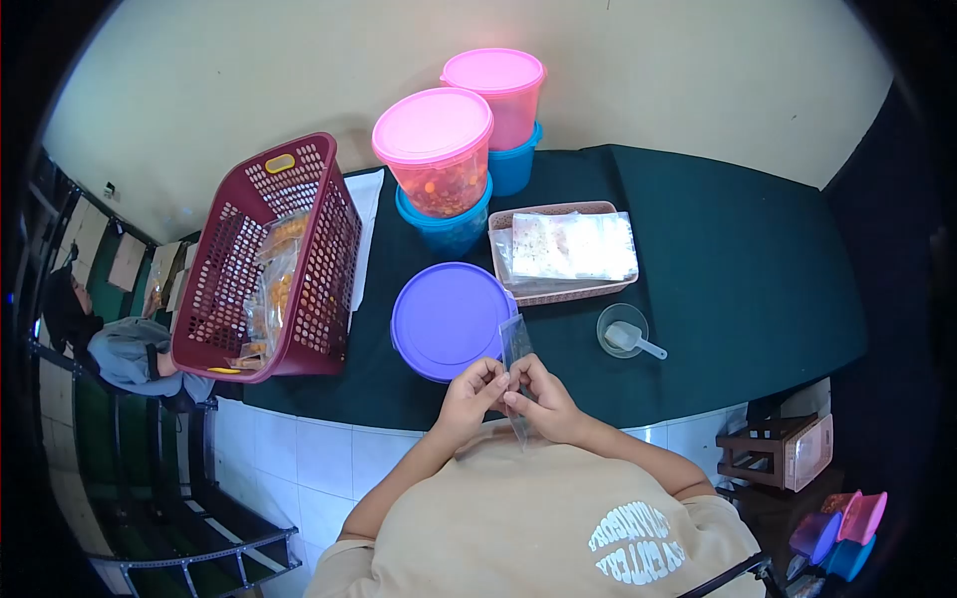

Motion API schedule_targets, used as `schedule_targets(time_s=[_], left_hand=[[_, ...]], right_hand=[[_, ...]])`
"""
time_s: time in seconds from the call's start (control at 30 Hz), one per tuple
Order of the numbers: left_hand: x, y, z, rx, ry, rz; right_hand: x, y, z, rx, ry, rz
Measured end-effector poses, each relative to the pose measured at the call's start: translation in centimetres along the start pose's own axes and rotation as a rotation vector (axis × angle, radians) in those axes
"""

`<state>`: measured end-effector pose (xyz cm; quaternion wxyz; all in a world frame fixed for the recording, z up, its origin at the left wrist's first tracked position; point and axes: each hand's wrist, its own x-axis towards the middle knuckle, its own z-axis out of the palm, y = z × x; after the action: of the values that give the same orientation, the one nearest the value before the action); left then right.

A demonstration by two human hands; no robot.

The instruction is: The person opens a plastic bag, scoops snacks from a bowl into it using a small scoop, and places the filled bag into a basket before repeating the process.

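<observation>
Close to my body, at the table's front edge, my left hand [473,397] and my right hand [544,401] pinch a narrow transparent plastic bag [514,339] between them. The bag stands upright, its top end rising above my fingers and its lower end hanging below. Nothing shows inside it. Just beyond my left hand is a round tub with a purple lid [454,317]. A pink woven basket [558,296] behind the bag holds a stack of plastic bags [573,246]. To the right, a white scoop [626,336] rests in a small glass bowl [604,317].
A maroon laundry-style basket [324,269] with filled snack bags [277,284] stands at left. Pink-lidded tubs [434,125] sit on blue tubs [449,231] at the back. The dark green tablecloth [748,269] extends right. A person in grey [135,354] is at far left.
</observation>
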<state>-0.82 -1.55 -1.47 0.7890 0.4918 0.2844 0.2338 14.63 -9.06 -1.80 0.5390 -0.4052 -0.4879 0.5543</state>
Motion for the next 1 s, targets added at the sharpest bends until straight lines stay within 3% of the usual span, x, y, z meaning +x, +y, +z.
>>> schedule_targets(time_s=[0.6,0.77,1.0], left_hand=[[-0.9,0.0,0.7,0.059,0.021,0.122],[-1.2,0.5,1.0,0.049,0.035,0.097],[-1.4,0.7,0.8,-0.006,0.059,0.086]], right_hand=[[0.1,0.0,0.6,-0.236,0.055,-0.129],[0.1,0.5,0.4,0.03,0.02,-0.049],[0.5,-0.2,0.8,0.089,-0.038,-0.028]])
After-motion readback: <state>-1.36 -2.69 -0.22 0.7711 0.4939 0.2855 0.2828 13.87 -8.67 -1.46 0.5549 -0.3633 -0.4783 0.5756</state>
